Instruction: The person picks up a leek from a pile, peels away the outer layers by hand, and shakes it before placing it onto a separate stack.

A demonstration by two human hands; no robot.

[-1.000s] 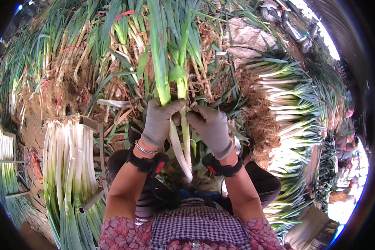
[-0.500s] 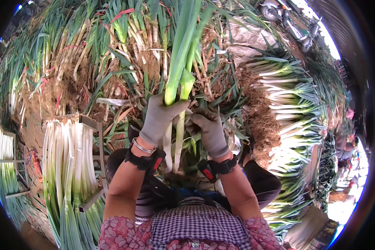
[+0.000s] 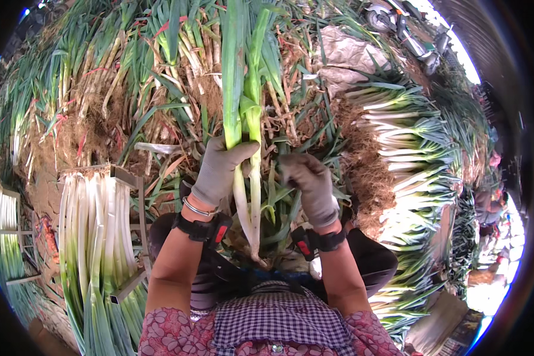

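While left hand (image 3: 215,177) grips two leeks (image 3: 233,113) | right hand (image 3: 312,188) clear of their edges | hold unclear

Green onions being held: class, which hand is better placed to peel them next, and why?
Probably the right hand: blurred but seemingly empty, it hovers beside the green onions, which the left hand grips.

This was apparently a roofed-edge produce yard: leek bundles (image 3: 110,89) lay beyond the metal rack (image 3: 129,287), corrugated sheeting (image 3: 497,44) far to its right.
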